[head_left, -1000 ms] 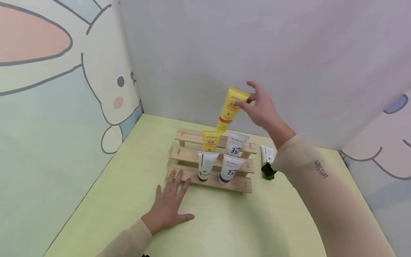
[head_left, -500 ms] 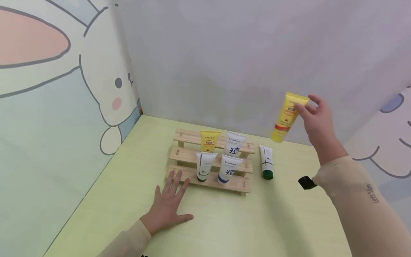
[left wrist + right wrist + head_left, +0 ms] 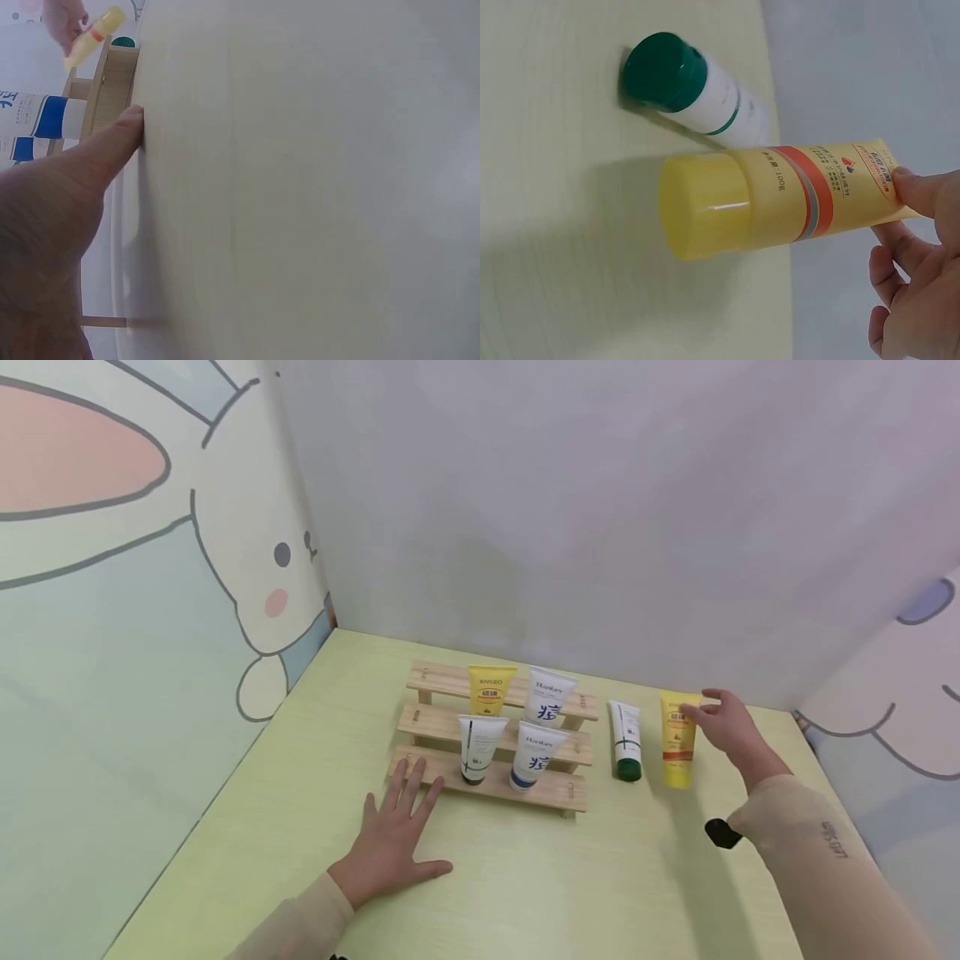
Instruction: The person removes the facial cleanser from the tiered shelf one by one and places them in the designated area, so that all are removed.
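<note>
My right hand [image 3: 729, 729] pinches the flat end of a yellow tube [image 3: 678, 735] between thumb and fingers, its yellow cap [image 3: 705, 206] pointing down toward the table. Beside it, a white tube [image 3: 626, 735] with a green cap lies on the table. My left hand [image 3: 393, 843] rests on the table with its fingers spread, the fingertips at the lowest step of a wooden three-step rack [image 3: 435, 721]. Standing cap-down on the rack are another yellow tube [image 3: 491, 687], two white tubes with blue lettering [image 3: 546, 697] and a white tube with dark print [image 3: 480, 745].
A grey-white wall [image 3: 525, 527] rises behind the pale yellow table [image 3: 510, 885]. Cartoon-printed panels [image 3: 112, 652] stand at the left and right sides. The rack sits near the table's middle, left of the lying tube.
My right hand has carried the yellow tube from above the rack's top step to the right, then lowered it beside the lying white tube. My left hand has stayed in place.
</note>
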`<action>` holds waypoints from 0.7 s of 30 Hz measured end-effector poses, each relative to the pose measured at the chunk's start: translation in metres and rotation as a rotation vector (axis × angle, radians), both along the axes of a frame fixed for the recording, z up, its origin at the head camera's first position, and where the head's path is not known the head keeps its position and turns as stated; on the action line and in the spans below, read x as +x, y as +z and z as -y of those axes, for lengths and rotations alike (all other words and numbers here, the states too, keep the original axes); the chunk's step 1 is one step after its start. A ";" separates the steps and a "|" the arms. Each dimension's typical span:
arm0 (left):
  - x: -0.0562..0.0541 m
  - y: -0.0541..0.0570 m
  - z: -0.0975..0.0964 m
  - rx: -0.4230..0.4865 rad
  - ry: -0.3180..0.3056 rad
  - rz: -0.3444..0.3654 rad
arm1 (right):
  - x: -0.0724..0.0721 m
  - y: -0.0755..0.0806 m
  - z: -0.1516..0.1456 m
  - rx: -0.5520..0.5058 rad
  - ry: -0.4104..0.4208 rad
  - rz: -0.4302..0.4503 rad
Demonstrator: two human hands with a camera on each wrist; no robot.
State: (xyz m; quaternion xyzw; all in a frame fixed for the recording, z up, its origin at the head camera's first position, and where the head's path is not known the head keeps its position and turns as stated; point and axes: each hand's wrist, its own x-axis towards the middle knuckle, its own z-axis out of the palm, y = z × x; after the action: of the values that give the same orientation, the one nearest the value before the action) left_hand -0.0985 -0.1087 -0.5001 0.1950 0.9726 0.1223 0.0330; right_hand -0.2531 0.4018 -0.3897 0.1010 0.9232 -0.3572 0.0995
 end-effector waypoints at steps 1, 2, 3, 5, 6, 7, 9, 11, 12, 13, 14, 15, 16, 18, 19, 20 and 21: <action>0.000 0.000 0.000 0.002 0.001 -0.001 | -0.002 -0.006 -0.002 0.020 0.001 0.024; 0.000 0.000 0.000 -0.002 0.001 0.005 | -0.004 -0.012 -0.004 0.038 0.000 0.050; 0.000 0.000 0.000 0.002 0.003 0.004 | -0.006 -0.016 -0.005 0.058 -0.002 0.072; 0.000 0.000 0.000 0.012 0.004 0.003 | -0.009 -0.025 -0.008 0.095 -0.002 0.106; 0.000 0.000 0.000 0.013 0.005 0.004 | -0.011 -0.029 -0.009 0.109 -0.005 0.117; 0.000 0.000 0.000 0.016 0.006 0.003 | -0.012 -0.032 -0.010 0.124 -0.011 0.124; -0.001 0.000 -0.001 0.015 0.009 0.003 | -0.015 -0.037 -0.012 0.142 -0.026 0.126; -0.001 0.000 -0.001 0.016 0.011 0.003 | -0.019 -0.041 -0.012 0.145 -0.048 0.121; -0.001 0.000 -0.001 0.016 0.011 0.003 | -0.020 -0.043 -0.012 0.144 -0.066 0.122; 0.000 0.000 -0.001 0.020 0.012 0.003 | -0.022 -0.044 -0.012 0.142 -0.079 0.123; 0.000 0.000 -0.001 0.024 0.012 0.004 | -0.023 -0.046 -0.012 0.141 -0.092 0.126; 0.000 0.000 -0.001 0.028 0.012 0.003 | -0.024 -0.047 -0.011 0.137 -0.109 0.132; 0.001 0.000 -0.001 0.033 0.011 0.002 | -0.025 -0.048 -0.010 0.135 -0.129 0.139; 0.001 0.000 -0.001 0.038 0.011 0.000 | -0.025 -0.050 -0.008 0.135 -0.156 0.147; 0.001 0.000 -0.001 0.042 0.010 -0.001 | -0.025 -0.051 -0.007 0.135 -0.167 0.149; 0.001 0.000 -0.001 0.040 0.009 -0.003 | -0.025 -0.052 -0.007 0.135 -0.178 0.149; 0.001 0.000 -0.001 0.037 0.008 -0.004 | -0.025 -0.053 -0.006 0.137 -0.185 0.146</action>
State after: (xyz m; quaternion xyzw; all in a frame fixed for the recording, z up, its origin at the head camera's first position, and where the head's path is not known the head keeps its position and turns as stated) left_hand -0.0970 -0.1077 -0.4998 0.1918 0.9710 0.1401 0.0268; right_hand -0.2777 0.4078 -0.4426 0.2182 0.9224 -0.2928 0.1258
